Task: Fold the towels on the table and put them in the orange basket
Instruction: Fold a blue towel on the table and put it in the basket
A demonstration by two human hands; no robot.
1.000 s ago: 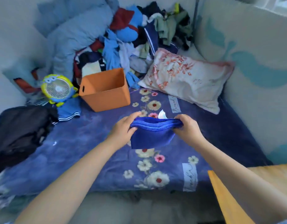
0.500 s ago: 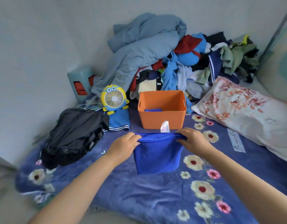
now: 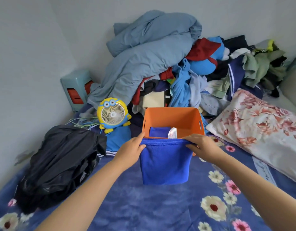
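A folded blue towel (image 3: 165, 164) hangs in the air just in front of the orange basket (image 3: 172, 116). My left hand (image 3: 132, 150) grips its upper left corner and my right hand (image 3: 199, 145) grips its upper right corner. The towel's top edge is level with the basket's near rim and hides the basket's front wall. A white tag (image 3: 172, 132) sticks up from that edge. Inside the basket lies another folded blue towel (image 3: 159, 131).
The basket stands on a blue flowered bedspread (image 3: 144, 205). A black garment (image 3: 60, 162) lies at the left, a yellow fan (image 3: 112, 114) left of the basket, a flowered pillow (image 3: 259, 129) at the right. A high pile of clothes (image 3: 160, 64) rises behind the basket.
Both hands have carried the towel forward, up to the basket's near rim. The view has swung left, and the inside of the basket with the other towel shows more fully.
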